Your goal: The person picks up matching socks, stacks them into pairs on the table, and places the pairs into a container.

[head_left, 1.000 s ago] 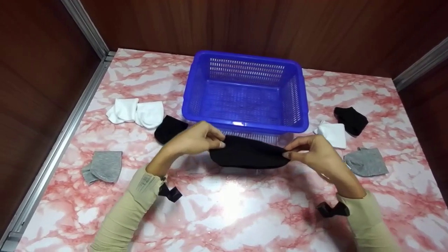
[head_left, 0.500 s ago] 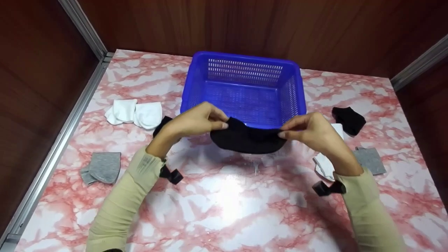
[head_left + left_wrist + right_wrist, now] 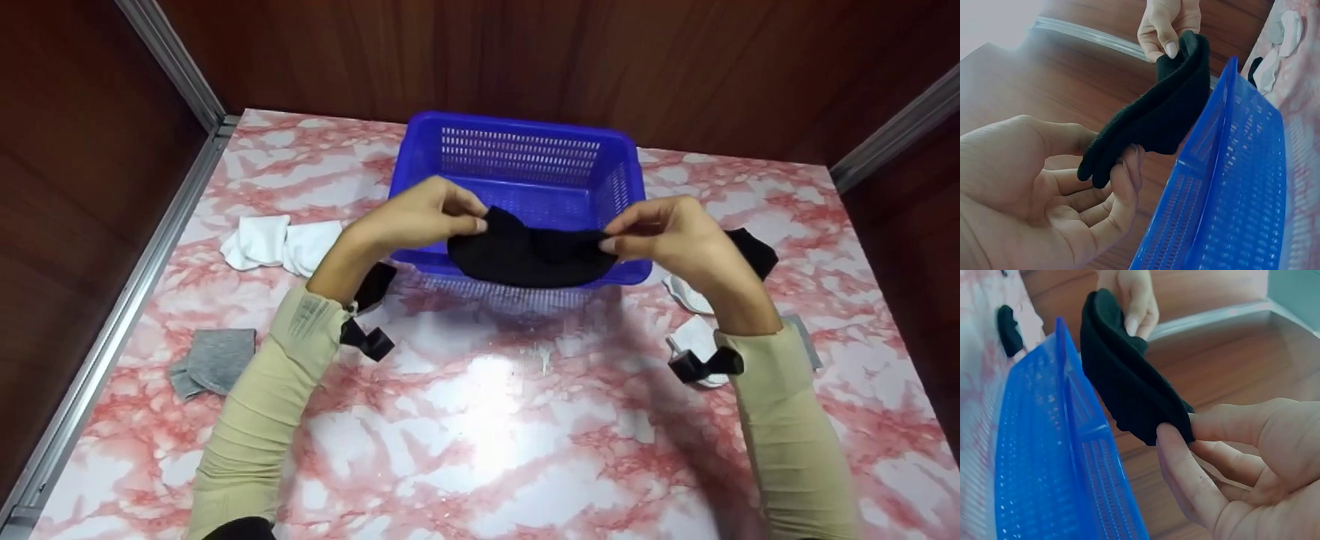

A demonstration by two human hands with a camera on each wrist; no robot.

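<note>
A black sock [image 3: 529, 259] is stretched sideways between my two hands, over the near rim of the blue plastic basket [image 3: 517, 135]. My left hand [image 3: 420, 217] pinches one end between thumb and fingers. The other end is pinched by my right hand [image 3: 667, 236]. In the left wrist view the sock [image 3: 1157, 112] shows two layers, its long edge sagging between the hands. From the right wrist, the sock [image 3: 1123, 371] appears raised beside the basket wall [image 3: 1033, 433]. The basket's visible floor holds nothing, though its near part is hidden behind the sock.
White socks [image 3: 262, 241], a black one [image 3: 377, 285] and grey ones [image 3: 221, 358] lie left. On the right are a black sock [image 3: 756, 251], white socks [image 3: 694, 337] and a grey sock [image 3: 802, 337] partly behind my sleeve. Wooden panels [image 3: 525, 52] stand behind the marbled table [image 3: 480, 465].
Both hands have moved forward and up with the black sock, from in front of the basket to over its near rim. Both kept their pinch. White socks at right came into view.
</note>
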